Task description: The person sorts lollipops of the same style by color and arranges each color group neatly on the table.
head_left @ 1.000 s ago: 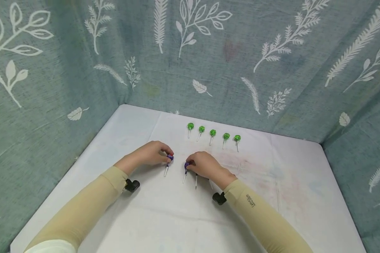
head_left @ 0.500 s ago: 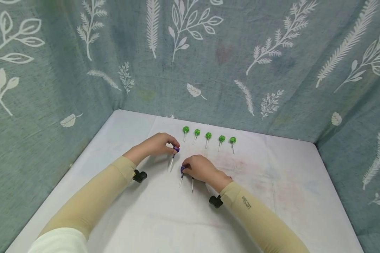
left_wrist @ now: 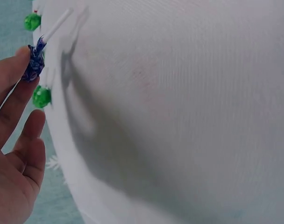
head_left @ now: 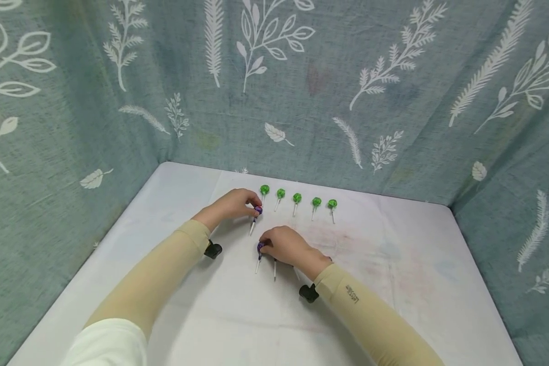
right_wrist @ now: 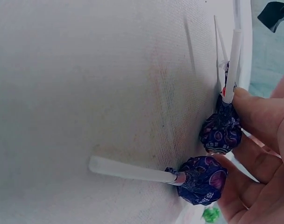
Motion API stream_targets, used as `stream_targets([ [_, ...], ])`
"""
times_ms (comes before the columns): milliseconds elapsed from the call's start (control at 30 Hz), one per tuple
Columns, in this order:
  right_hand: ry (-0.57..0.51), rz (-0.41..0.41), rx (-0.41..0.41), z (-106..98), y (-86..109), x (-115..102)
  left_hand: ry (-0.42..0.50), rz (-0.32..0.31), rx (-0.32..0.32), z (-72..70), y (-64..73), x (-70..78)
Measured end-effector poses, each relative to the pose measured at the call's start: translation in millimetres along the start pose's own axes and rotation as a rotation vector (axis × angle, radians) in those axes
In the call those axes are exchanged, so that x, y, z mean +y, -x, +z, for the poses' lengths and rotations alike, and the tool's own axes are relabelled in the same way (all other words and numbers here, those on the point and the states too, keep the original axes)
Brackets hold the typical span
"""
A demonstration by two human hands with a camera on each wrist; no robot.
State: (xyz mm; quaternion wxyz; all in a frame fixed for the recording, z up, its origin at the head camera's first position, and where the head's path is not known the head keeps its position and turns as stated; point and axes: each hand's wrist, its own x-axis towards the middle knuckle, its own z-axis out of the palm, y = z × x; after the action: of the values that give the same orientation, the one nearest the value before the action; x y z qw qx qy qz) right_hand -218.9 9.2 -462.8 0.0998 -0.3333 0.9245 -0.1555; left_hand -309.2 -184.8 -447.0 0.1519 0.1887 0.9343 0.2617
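Observation:
My left hand [head_left: 236, 203] pinches a purple-wrapped lollipop [left_wrist: 35, 64] by its ball, held above the table with its white stick hanging free. In the head view it is close to the left end of a row of green lollipops [head_left: 297, 197]. My right hand [head_left: 287, 247] lies lower on the table, thumb and fingertips around the ball of another purple lollipop [head_left: 260, 247]. Two more purple lollipops lie under that hand; the right wrist view shows a middle lollipop [right_wrist: 221, 129] and a nearer lollipop [right_wrist: 202, 181]. Their balls are hidden in the head view.
A white cloth covers the table [head_left: 229, 315]. Blue-green curtains [head_left: 320, 112] with white leaf prints stand along its back and sides. Each wrist carries a small black camera, such as the left wrist camera [head_left: 213, 249].
My left hand has carried its purple lollipop away from me and to the right, up to the green row. The right hand keeps its place on the table; the head view has shifted slightly.

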Motion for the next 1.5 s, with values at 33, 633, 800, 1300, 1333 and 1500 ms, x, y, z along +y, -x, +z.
stream_targets([
  [33,0.002,0.002,0.002,0,0.0,0,0.008,-0.011,0.005,1.1,-1.3,-1.0],
  [633,0.027,0.022,0.002,-2,1.2,-2,0.051,-0.056,0.04,11.2,-11.8,-14.9],
  [800,0.018,0.018,0.013,-2,2.1,-2,0.061,-0.06,0.042,11.7,-11.9,-16.9],
  [1300,-0.197,0.076,-0.013,-24,-8.0,7,0.082,-0.061,0.055,14.2,-11.5,-21.9],
  [1333,-0.2,0.082,-0.006,-26,-9.0,8,0.085,-0.06,0.056,14.1,-11.6,-22.0],
  [1500,-0.206,0.1,0.02,-35,-13.2,15,0.102,-0.057,0.056,14.2,-10.9,-21.5],
])
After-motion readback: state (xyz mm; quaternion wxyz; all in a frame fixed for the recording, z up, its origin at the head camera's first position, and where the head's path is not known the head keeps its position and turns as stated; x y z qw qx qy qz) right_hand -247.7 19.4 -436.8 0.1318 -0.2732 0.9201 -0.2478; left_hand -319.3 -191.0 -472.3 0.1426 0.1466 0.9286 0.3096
